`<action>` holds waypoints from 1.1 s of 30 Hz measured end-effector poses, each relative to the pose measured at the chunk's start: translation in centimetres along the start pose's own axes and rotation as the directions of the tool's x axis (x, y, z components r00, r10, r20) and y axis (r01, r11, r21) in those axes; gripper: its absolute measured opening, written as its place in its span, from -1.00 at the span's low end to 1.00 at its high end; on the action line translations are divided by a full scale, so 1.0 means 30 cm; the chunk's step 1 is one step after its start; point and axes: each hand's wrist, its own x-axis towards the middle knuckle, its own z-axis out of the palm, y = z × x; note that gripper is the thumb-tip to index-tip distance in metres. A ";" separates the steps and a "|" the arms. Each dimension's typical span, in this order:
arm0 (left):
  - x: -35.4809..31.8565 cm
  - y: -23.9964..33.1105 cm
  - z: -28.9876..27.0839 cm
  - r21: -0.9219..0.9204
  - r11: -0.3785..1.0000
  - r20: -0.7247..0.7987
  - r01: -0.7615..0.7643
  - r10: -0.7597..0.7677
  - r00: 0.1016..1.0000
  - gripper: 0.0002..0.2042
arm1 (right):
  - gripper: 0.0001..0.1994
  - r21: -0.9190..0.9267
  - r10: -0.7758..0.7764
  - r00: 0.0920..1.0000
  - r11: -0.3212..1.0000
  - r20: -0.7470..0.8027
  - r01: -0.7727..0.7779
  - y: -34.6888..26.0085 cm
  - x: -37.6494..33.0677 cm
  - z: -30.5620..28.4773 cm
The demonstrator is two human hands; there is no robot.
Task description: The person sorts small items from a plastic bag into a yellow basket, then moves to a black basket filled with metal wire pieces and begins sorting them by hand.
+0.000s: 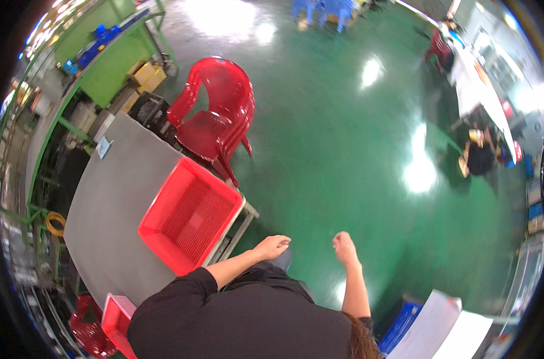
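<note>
My left hand hangs in front of my body, fingers curled in, and I see nothing in it. It is nearest to a red plastic basket with a slotted bottom, which sits at the right edge of a grey-topped table. Farther right, over the green floor, my right hand is held up with its fingers folded, slightly blurred; no object shows in it. Neither hand touches the basket or the table.
Stacked red plastic chairs stand beyond the table. A green workbench runs along the left. White sheets or boards and a blue bin are at lower right. A person crouches by a long white table at far right.
</note>
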 end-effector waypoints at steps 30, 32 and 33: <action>1.763 0.433 -1.669 -0.022 0.998 -0.698 0.057 -0.056 0.714 -0.78 | -0.85 0.257 -0.304 0.245 0.944 0.921 0.205 -0.929 2.859 -0.160; 1.841 0.436 -1.860 -0.129 0.988 -0.658 0.081 -0.147 0.739 -0.77 | -0.86 0.403 -0.393 0.364 0.914 0.845 0.052 -0.932 3.014 -0.091; 1.872 0.467 -1.957 -0.158 0.977 -0.647 0.142 -0.211 0.733 -0.76 | -0.85 0.415 -0.368 0.441 0.910 0.818 -0.010 -0.938 3.082 -0.084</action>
